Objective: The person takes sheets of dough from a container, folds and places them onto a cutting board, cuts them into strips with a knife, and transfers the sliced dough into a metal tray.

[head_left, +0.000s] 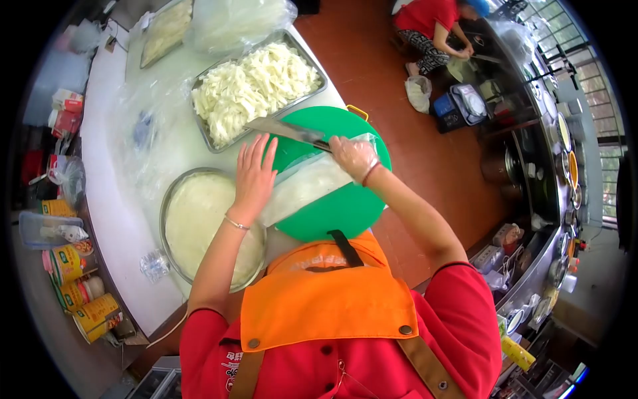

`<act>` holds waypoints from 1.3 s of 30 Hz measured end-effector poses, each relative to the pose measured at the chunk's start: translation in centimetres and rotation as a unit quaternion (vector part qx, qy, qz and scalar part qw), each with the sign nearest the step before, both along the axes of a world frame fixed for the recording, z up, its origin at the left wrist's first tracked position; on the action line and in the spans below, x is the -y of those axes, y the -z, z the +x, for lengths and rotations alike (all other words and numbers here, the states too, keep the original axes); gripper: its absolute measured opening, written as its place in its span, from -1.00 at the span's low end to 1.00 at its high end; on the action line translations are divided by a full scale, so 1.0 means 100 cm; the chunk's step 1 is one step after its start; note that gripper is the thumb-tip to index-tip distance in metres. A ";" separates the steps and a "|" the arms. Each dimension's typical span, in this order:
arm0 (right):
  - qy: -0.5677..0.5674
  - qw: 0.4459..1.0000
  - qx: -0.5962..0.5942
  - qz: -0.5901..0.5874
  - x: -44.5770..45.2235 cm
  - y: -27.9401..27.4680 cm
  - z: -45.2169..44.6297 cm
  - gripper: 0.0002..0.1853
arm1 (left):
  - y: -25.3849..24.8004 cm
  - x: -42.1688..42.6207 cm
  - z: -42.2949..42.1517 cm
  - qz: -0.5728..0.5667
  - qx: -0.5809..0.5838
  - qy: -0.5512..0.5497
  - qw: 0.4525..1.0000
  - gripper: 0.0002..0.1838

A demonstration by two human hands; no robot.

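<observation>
My right hand (354,158), in a clear plastic glove, is closed round the handle of a large knife (287,130). The blade points left over the green round board (325,216), near the tray's edge. A long, pale folded sheet (306,189) lies across the board. Just left of the board is my bare left hand (256,174), its fingers spread, holding nothing. Beyond it a metal tray (324,81) bears a heap of pale cut strips (256,86). A round pan (166,229) with a smooth pale sheet (206,216) in it stands at the left, partly under my left forearm.
At the back left are another tray of strips (166,30) and a plastic bag (239,23). Cans (96,316) stand along the left side. Across the red floor (425,159), a person in red (432,30) bends near a dark bin (458,106).
</observation>
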State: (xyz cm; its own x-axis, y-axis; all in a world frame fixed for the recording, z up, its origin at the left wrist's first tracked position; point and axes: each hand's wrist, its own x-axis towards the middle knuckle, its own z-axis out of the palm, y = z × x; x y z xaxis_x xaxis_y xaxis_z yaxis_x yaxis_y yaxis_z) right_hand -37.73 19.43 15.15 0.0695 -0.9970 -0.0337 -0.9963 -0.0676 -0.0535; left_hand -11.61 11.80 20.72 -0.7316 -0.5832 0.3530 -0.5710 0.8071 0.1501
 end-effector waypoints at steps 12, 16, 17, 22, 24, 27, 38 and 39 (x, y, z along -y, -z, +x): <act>0.379 0.902 0.206 -0.014 -0.181 -0.021 -0.008 -0.65 | 0.029 0.059 -0.212 -0.018 0.053 0.347 0.936 -0.80; 0.427 0.875 0.216 0.070 -0.180 0.011 -0.016 -0.63 | 0.079 0.062 -0.246 -0.039 0.067 0.401 0.913 -0.78; 0.425 0.873 0.228 0.075 -0.180 0.012 -0.015 -0.63 | 0.095 0.062 -0.247 -0.044 0.055 0.417 0.906 -0.79; 0.416 0.882 0.215 0.058 -0.179 -0.013 -0.016 -0.64 | 0.064 0.061 -0.245 -0.005 0.096 0.393 0.914 -0.70; 0.417 0.881 0.216 0.046 -0.179 -0.017 -0.014 -0.65 | 0.058 0.059 -0.240 0.000 0.075 0.389 0.918 -0.69; 0.410 0.873 0.257 0.059 -0.176 0.002 -0.011 -0.65 | 0.070 0.054 -0.232 0.012 0.081 0.386 0.919 -0.69; 0.414 0.873 0.251 0.058 -0.174 -0.017 -0.001 -0.61 | 0.070 0.055 -0.220 0.039 0.091 0.377 0.921 -0.67; 0.418 0.873 0.245 0.060 -0.171 -0.025 -0.001 -0.62 | 0.059 0.055 -0.218 0.028 0.070 0.374 0.924 -0.67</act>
